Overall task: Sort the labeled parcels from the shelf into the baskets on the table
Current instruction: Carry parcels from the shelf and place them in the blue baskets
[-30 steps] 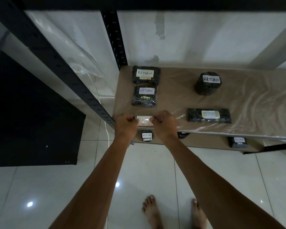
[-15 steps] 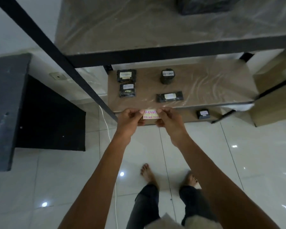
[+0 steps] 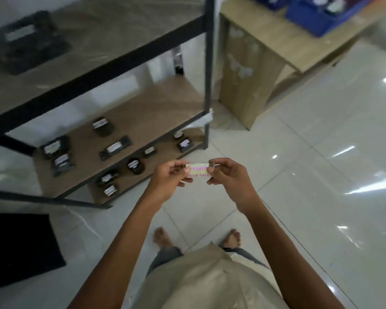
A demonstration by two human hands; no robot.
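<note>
Shelf rack (image 3: 156, 112) fills upper left, w/ black labeled parcels (image 3: 115, 148) on its lower boards. Mid-frame, left hand (image 3: 167, 181) pinches the left end of a small parcel (image 3: 198, 171) w/ yellowish label, thumb & fingers curled; right hand (image 3: 230, 177) pinches the right end. Wooden table (image 3: 283, 41) w/ blue baskets (image 3: 316, 16) sits upper right.

Small storeroom; metal shelf (image 3: 112, 63) of labeled parcels (image 3: 115, 148); blue baskets (image 3: 316, 16).
</note>
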